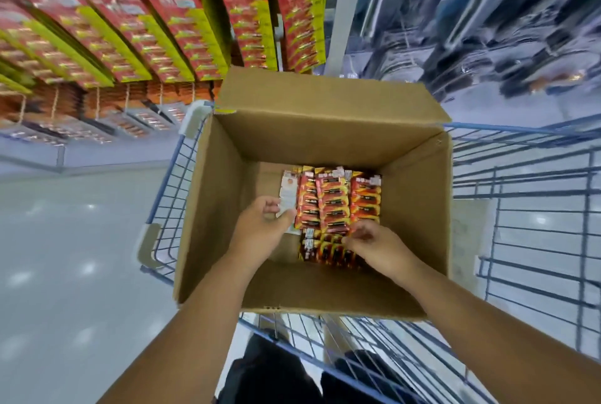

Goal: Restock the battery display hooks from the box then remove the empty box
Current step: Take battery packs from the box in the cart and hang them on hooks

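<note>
Both hands (312, 231) on boxed battery packs (331, 205)

box (409, 195): brown cardboard, open flaps, sitting upright right in front of us
battery packs (335, 205): red-and-black cards lying flat on the box floor in rows
display hooks (182, 23): at our 11 o'clock, crammed with red-and-yellow packs

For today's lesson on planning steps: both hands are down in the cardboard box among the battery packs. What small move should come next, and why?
Probably close the left hand on the white pack it touches and lift it out toward the display hooks. The cardboard box still holds rows of battery packs, so it cannot be removed yet.
</note>
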A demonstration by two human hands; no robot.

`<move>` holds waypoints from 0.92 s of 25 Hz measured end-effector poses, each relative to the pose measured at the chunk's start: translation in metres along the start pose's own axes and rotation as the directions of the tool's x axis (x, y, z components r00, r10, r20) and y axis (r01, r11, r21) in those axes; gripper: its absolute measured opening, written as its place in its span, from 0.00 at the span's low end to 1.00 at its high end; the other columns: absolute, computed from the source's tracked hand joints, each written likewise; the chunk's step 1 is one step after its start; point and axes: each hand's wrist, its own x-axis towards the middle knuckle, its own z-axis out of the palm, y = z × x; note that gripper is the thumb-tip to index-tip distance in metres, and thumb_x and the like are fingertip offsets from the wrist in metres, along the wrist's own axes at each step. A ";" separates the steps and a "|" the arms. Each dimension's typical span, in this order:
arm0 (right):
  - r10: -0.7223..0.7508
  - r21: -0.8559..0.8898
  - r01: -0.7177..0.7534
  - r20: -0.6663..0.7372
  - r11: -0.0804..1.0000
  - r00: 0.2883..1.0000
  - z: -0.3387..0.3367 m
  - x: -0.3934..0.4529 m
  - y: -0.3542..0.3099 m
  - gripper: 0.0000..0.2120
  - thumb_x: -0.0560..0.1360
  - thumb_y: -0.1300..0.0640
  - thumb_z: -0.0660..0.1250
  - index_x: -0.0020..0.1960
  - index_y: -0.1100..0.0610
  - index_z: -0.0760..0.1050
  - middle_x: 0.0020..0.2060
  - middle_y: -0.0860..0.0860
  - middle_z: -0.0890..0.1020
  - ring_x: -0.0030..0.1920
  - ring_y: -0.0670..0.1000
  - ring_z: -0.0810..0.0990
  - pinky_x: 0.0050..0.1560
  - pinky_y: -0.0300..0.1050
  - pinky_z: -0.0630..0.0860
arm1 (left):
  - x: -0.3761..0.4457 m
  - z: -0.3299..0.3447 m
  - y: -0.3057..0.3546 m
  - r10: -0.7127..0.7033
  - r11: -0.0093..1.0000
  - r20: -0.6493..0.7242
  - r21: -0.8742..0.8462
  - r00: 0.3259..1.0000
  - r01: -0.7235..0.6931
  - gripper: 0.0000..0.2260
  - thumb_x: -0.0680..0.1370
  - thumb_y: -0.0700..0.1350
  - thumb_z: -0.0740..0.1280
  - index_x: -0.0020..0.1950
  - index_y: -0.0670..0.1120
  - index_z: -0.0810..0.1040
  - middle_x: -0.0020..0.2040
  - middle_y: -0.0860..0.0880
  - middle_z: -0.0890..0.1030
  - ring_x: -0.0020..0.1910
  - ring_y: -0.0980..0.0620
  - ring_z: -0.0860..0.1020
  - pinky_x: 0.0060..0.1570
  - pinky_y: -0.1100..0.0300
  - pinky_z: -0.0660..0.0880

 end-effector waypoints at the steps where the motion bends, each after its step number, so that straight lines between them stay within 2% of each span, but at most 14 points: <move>1: -0.002 -0.055 0.004 0.032 0.999 0.999 0.005 0.014 0.005 0.21 0.80 0.45 0.70 0.71 0.48 0.73 0.62 0.46 0.79 0.58 0.48 0.79 0.52 0.42 0.77 | 0.014 0.007 -0.003 -0.021 1.000 -0.001 0.002 1.000 0.021 0.13 0.80 0.54 0.72 0.61 0.56 0.74 0.61 0.56 0.79 0.57 0.55 0.78 0.49 0.59 0.76; 5: 0.030 -0.225 -0.003 0.117 0.974 0.993 0.023 0.055 0.022 0.23 0.80 0.48 0.71 0.74 0.48 0.71 0.68 0.50 0.78 0.60 0.51 0.80 0.58 0.49 0.80 | 0.067 0.033 -0.019 -0.141 0.990 -0.003 0.030 0.990 0.141 0.16 0.81 0.52 0.71 0.66 0.50 0.74 0.60 0.52 0.77 0.57 0.51 0.77 0.49 0.59 0.73; 8: 0.059 -0.269 -0.022 0.129 0.963 0.990 0.031 0.084 0.037 0.26 0.80 0.50 0.71 0.76 0.46 0.69 0.73 0.49 0.74 0.64 0.50 0.77 0.58 0.44 0.75 | 0.114 0.057 -0.044 -0.227 0.974 -0.002 0.015 0.974 0.227 0.17 0.80 0.48 0.74 0.66 0.46 0.76 0.63 0.47 0.81 0.58 0.46 0.82 0.50 0.55 0.80; 10: 0.032 -0.324 0.014 0.136 0.946 0.990 0.041 0.097 0.050 0.28 0.80 0.51 0.71 0.77 0.44 0.67 0.74 0.49 0.73 0.69 0.52 0.75 0.66 0.47 0.74 | 0.134 0.072 -0.056 -0.258 0.962 0.011 0.097 0.966 0.256 0.18 0.80 0.48 0.74 0.67 0.46 0.75 0.65 0.44 0.81 0.59 0.44 0.82 0.56 0.50 0.82; 11: 0.006 -0.365 0.041 0.126 0.930 0.992 0.047 0.104 0.057 0.28 0.79 0.51 0.71 0.77 0.43 0.67 0.74 0.49 0.73 0.70 0.53 0.74 0.69 0.50 0.74 | 0.142 0.079 -0.060 -0.264 0.954 0.012 0.154 0.965 0.259 0.19 0.80 0.49 0.73 0.69 0.47 0.75 0.66 0.43 0.80 0.61 0.43 0.81 0.58 0.51 0.80; 13: -0.033 -0.450 0.070 0.091 0.890 0.995 0.058 0.116 0.065 0.29 0.78 0.53 0.72 0.76 0.45 0.67 0.72 0.50 0.74 0.70 0.54 0.75 0.68 0.53 0.76 | 0.155 0.090 -0.067 -0.253 0.942 0.000 0.227 0.968 0.246 0.22 0.80 0.50 0.73 0.72 0.47 0.73 0.69 0.44 0.78 0.65 0.43 0.79 0.56 0.54 0.77; 16: -0.066 -0.596 0.065 0.020 0.800 0.998 0.069 0.132 0.071 0.22 0.79 0.55 0.70 0.71 0.49 0.73 0.68 0.50 0.78 0.66 0.53 0.78 0.63 0.49 0.79 | 0.174 0.104 -0.075 -0.253 0.931 -0.082 0.250 0.964 0.266 0.23 0.80 0.50 0.73 0.74 0.49 0.73 0.70 0.46 0.78 0.65 0.44 0.79 0.48 0.58 0.74; 18: -0.077 -0.681 0.055 -0.002 0.730 0.997 0.072 0.136 0.072 0.19 0.80 0.56 0.68 0.70 0.49 0.75 0.67 0.50 0.78 0.65 0.53 0.78 0.62 0.49 0.79 | 0.183 0.109 -0.082 -0.229 0.931 -0.151 0.255 0.962 0.262 0.20 0.79 0.49 0.73 0.71 0.51 0.75 0.67 0.47 0.79 0.63 0.43 0.80 0.46 0.56 0.77; 20: -0.085 -0.790 0.061 0.011 0.610 0.996 0.076 0.134 0.071 0.16 0.82 0.56 0.66 0.69 0.49 0.77 0.66 0.51 0.78 0.64 0.54 0.78 0.61 0.49 0.78 | 0.189 0.113 -0.089 -0.191 0.930 -0.208 0.274 0.959 0.245 0.18 0.77 0.50 0.74 0.66 0.51 0.78 0.65 0.46 0.81 0.61 0.42 0.81 0.46 0.55 0.79; 23: -0.066 -0.872 0.066 0.039 0.484 0.997 0.088 0.134 0.067 0.14 0.84 0.60 0.62 0.66 0.53 0.78 0.63 0.52 0.79 0.63 0.55 0.79 0.60 0.48 0.78 | 0.196 0.116 -0.094 -0.245 0.938 -0.154 0.210 0.957 0.275 0.18 0.76 0.51 0.76 0.63 0.49 0.79 0.63 0.45 0.83 0.58 0.42 0.83 0.44 0.55 0.79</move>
